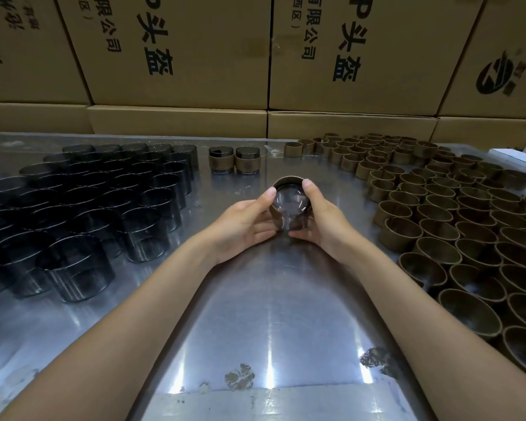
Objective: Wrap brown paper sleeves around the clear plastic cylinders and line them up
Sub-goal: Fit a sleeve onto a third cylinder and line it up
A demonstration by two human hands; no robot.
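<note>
Clear plastic cylinder (pixel 290 206), partly inside its brown paper sleeve (pixel 289 181), sits centre worktop (pixel 271 314); our left hand (pixel 243 221) and right hand (pixel 324 218) pinch it at nine and three; light, slippery, easily dented, we judge

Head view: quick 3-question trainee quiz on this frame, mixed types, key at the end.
1. True or false: both hands hold the sleeved cylinder.
2. How many finished cylinders stand at the back centre? A) two B) five C) none
3. The empty sleeves sit on the person's ____ side.

Key: 1 true, left hand and right hand grip it. 2 A. 3 right; bare cylinders are on the left.
</note>
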